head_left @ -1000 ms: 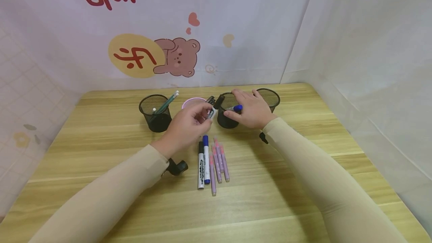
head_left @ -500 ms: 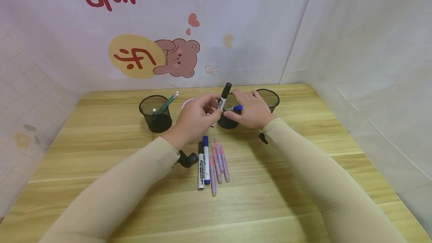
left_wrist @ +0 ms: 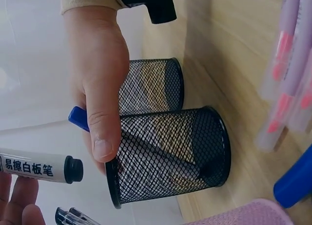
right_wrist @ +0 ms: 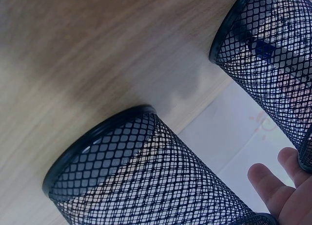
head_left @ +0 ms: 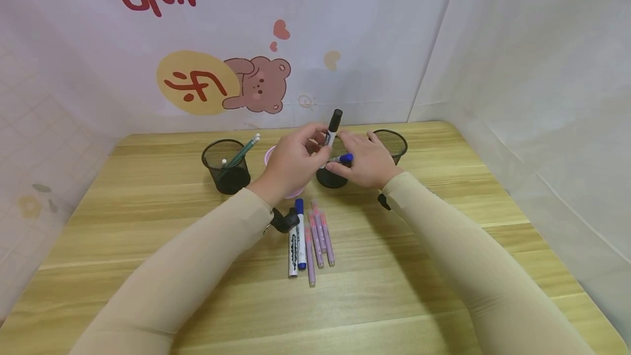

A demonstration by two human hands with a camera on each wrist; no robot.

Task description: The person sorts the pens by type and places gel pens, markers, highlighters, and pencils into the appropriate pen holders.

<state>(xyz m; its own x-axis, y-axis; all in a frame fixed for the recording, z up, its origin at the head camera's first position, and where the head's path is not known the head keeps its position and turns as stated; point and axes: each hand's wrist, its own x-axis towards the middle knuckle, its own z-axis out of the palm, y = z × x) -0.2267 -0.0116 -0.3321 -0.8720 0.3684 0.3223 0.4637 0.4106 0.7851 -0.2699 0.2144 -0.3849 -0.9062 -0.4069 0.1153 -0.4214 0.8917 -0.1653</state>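
Marker (left_wrist: 36, 165) pinched in left fingers (left_wrist: 25, 193), near mesh cup (left_wrist: 151, 186).

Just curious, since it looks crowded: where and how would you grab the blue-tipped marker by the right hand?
Probably pinch the blue-tipped marker by its upper blue end, from above and the person's left: that end pokes out of the mesh cup, leaning toward the right hand.

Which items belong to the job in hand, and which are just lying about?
Apparently in the job:
black-capped marker, held by the left hand
middle mesh cup, right hand on its rim
blue-capped marker inside that cup

Lying about for now:
pencil cup
pink cup
rightmost mesh cup
loose markers, lilac pens; perhaps waiting their turn
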